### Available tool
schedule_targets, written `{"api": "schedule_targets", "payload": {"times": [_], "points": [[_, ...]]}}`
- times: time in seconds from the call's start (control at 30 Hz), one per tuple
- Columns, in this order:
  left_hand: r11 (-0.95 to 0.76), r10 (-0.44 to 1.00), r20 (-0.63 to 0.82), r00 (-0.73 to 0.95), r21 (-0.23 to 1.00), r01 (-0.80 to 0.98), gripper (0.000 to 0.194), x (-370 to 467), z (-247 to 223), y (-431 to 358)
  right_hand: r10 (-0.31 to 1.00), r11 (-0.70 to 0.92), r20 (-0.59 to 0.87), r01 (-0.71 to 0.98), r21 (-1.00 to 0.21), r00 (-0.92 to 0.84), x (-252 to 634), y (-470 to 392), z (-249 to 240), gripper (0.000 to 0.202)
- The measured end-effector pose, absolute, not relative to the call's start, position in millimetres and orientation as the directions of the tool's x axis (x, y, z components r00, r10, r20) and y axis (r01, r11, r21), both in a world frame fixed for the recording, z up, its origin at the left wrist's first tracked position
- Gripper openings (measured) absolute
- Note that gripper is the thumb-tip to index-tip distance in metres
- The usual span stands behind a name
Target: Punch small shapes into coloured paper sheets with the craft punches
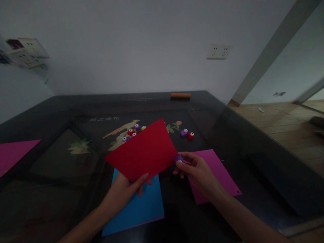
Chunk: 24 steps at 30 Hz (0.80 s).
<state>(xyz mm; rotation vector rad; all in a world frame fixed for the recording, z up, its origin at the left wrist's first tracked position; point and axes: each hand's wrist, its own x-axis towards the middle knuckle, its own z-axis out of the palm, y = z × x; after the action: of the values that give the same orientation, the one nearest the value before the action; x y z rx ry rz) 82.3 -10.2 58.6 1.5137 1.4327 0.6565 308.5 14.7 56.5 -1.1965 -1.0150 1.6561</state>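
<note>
My left hand (126, 190) pinches the lower edge of a red sheet of paper (143, 148), which is held tilted above the table. My right hand (194, 167) grips a small purple craft punch (178, 159) at the sheet's right corner. How far the corner sits inside the punch is hidden. Below the red sheet lies a stack of blue paper (144, 212). A magenta sheet (215, 165) rests under my right hand, with a small dark mark near its right corner.
Several similar punches (131, 132) in purple, red and green lie behind the red sheet. A purple punch (184, 132) and a red punch (190, 135) sit farther right. Another pink sheet (17, 153) is at the left. An orange-brown cylinder (180, 96) lies by the wall.
</note>
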Motion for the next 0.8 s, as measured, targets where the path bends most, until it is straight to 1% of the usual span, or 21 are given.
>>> {"api": "schedule_targets", "payload": {"times": [0.37,0.53,0.8], "points": [[0.113,0.959,-0.218,0.179,0.879,0.463,0.036,81.2,54.1,-10.2,0.935,-0.327,-0.295,-0.161,-0.931,-0.196,308.7,15.1,54.4,0.039],[0.088,0.960,-0.204,0.192,0.872,0.482,0.036,81.0,55.2,-10.7,0.934,-0.330,-0.298,-0.162,-0.930,-0.197,307.9,14.0,58.5,0.036],[0.131,0.955,-0.240,0.175,0.869,0.476,0.037,83.5,59.6,-10.6,0.939,-0.316,-0.283,-0.163,-0.935,-0.197,308.1,14.2,56.6,0.036]]}}
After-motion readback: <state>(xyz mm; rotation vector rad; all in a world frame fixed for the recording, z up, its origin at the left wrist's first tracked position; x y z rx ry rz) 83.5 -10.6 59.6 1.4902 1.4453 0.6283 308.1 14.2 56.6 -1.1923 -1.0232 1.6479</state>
